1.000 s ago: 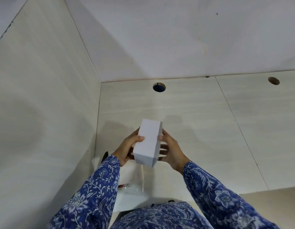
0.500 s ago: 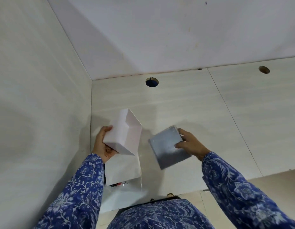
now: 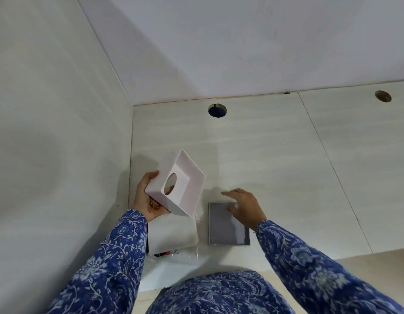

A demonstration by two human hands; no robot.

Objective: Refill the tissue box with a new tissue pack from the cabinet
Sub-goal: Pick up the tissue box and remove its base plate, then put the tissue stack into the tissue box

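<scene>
My left hand [image 3: 144, 196] holds the white tissue box cover [image 3: 177, 183] tilted in the air, its open underside toward me and the round dispensing hole visible inside; it looks hollow. The grey base panel [image 3: 226, 232] lies flat on the pale counter [image 3: 287, 177]. My right hand [image 3: 244, 206] hovers just over the panel's far right corner, fingers spread, holding nothing. A white tissue pack in clear wrap [image 3: 172, 237] lies on the counter under the cover, left of the panel.
A side wall [image 3: 60, 155] stands close on the left, a white back wall [image 3: 241, 53] behind. Two round holes [image 3: 217, 110] [image 3: 382, 96] are cut in the counter near the back. A seam runs across the counter on the right.
The closed box was pulled apart: my left hand turned the cover so its inside faces me. My right hand set the grey panel down on the counter and let go.
</scene>
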